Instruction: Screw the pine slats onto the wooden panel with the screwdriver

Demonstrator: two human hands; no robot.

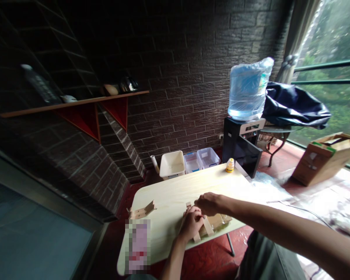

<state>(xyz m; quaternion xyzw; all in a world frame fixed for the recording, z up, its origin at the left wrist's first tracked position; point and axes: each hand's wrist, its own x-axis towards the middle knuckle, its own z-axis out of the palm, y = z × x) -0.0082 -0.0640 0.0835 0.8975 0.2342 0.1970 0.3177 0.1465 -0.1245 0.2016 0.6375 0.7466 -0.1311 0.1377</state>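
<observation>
Both my hands work over a small wooden assembly of light slats and sticks lying near the front right edge of a low pale table. My left hand is curled on the assembly's left side, fingers closed around a slat. My right hand reaches in from the right, fingers pinched at the top of the same piece. A separate wooden piece made of joined sticks lies on the table to the left.
A small yellow bottle stands at the table's far edge. Beyond are white and clear bins, a black stand with a large water jug, a cardboard box at right, and a wall shelf at left.
</observation>
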